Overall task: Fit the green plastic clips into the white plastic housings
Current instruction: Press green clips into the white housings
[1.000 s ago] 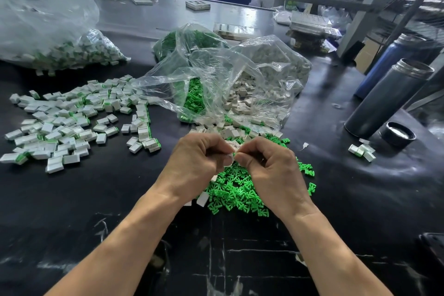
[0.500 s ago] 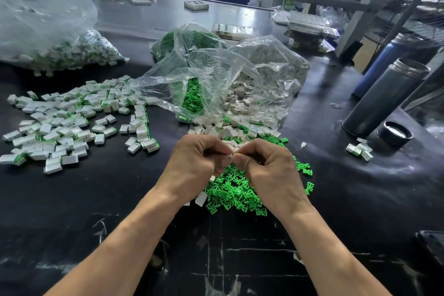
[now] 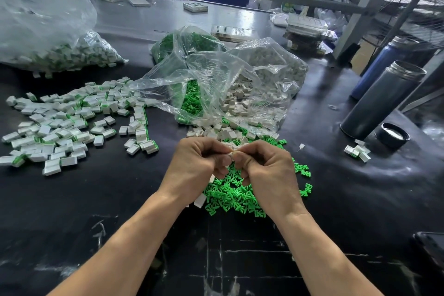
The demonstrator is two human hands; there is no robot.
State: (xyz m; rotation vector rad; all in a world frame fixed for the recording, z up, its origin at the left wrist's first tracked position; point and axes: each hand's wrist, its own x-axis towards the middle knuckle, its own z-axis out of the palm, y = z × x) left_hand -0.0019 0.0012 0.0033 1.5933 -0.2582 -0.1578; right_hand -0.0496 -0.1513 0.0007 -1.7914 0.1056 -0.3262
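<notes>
My hands (image 3: 236, 166) meet above loose clip pile (image 3: 230, 197). Assembled parts (image 3: 72, 125) lie left on table (image 3: 336, 199). Open bags (image 3: 216, 84) behind pile. Flask (image 3: 382, 101) w/ cap (image 3: 392, 135) far right.

Grey flask (image 3: 382, 101) stands on black table (image 3: 72, 211); cap (image 3: 392, 135) beside it.

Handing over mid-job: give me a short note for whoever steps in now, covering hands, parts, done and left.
Left hand and right hand: both pinch one small white piece between fingertips, above the loose green clips; whether a clip is seated is hidden.
Empty white housings spill from the open bag just beyond.
Done: fitted pieces spread to the left.
Left: finish this one, then work through the loose clips and housings.
</notes>
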